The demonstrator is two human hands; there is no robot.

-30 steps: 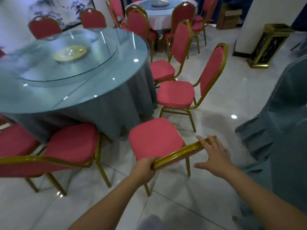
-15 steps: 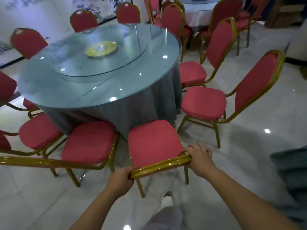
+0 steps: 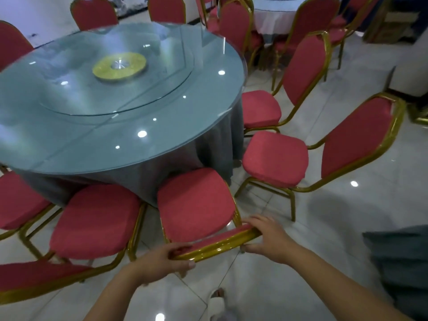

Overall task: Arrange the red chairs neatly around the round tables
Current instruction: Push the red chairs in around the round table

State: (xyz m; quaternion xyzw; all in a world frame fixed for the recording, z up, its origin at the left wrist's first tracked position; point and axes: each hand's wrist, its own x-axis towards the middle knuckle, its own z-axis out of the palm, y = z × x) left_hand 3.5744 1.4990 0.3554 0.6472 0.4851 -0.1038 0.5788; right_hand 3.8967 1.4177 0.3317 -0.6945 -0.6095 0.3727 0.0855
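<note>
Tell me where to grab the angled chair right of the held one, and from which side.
Grip the angled chair by the gold top rail of its backrest from behind, the side away from the table. Its seat faces the table and that rail stands free, as the left hand and right hand grip the held chair.

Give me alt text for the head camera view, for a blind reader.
A person's left hand and right hand grip the gold back rail of a red chair, its seat close to a round glass-topped table. More red chairs ring it; a second table stands behind.
</note>
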